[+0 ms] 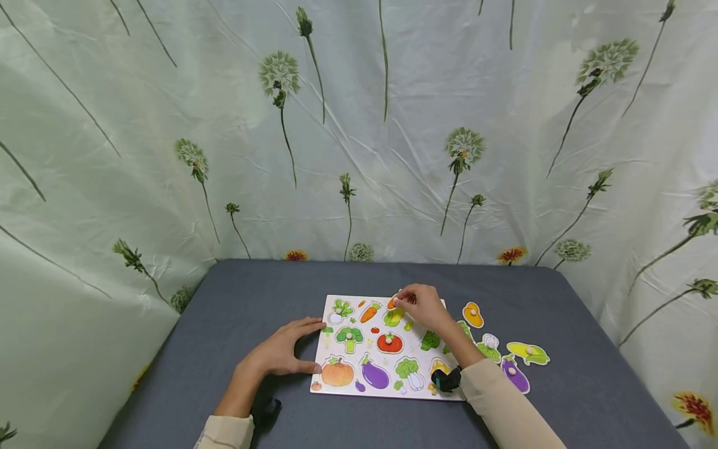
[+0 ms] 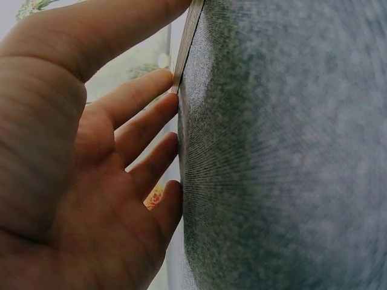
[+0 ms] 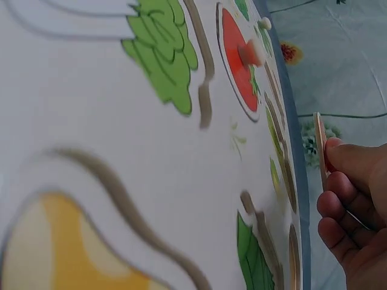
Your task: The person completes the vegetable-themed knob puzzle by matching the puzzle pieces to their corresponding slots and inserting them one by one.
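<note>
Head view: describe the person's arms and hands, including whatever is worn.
The left sleeve and right sleeve are plain pale beige, stopping short of the wrists. The left hand and right hand wear no gloves. A small black object shows by the right cuff, another dark object by the left.

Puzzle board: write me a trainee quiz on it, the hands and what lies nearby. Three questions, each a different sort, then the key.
1. Fill in the missing word: in the head view, the corn lies on the table, to the ____ of the puzzle board.
2. Multiple choice: what do the fingers of the left hand touch? A) the corn; B) the edge of the puzzle board; C) the curtain.
3. True or false: the right hand pinches a piece.

Key: 1. right; 2. B; 3. true.
</note>
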Motion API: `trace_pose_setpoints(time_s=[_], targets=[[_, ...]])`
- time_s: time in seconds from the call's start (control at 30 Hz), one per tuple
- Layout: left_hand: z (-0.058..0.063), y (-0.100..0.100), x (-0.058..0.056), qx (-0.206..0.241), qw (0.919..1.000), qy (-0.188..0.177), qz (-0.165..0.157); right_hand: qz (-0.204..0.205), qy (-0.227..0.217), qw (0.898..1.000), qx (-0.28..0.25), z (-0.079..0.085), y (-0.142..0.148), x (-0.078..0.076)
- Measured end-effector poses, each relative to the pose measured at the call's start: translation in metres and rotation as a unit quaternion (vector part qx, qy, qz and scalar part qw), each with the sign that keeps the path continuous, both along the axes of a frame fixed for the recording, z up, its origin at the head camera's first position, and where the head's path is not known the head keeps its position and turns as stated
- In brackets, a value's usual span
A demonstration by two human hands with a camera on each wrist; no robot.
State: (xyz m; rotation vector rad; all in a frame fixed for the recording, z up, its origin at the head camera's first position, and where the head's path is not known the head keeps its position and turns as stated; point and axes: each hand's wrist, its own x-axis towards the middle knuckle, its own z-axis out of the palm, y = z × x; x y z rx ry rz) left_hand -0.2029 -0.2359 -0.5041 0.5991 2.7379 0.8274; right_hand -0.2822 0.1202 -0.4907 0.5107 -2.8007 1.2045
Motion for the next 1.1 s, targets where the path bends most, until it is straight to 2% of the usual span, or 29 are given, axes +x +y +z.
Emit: trace_pose_setpoints(time_s=[0.43, 0.67, 1.1], targets=[[0.0, 0.0, 0.001, 0.005, 1.0, -0.004, -0.005, 0.05, -0.023, 0.998, 0.004, -0.009, -0.031, 0.002], [0.0, 0.0, 0.0, 0.005, 0.9999, -0.006, -0.007, 0.052, -0.032, 0.998, 0.012, -0.011, -0.043, 0.006], [-0.001, 0.0, -0.002, 0.0, 1.0, -0.006, -0.004, 0.057, -0.017, 0.997, 0.048, -0.017, -0.056, 0.003]])
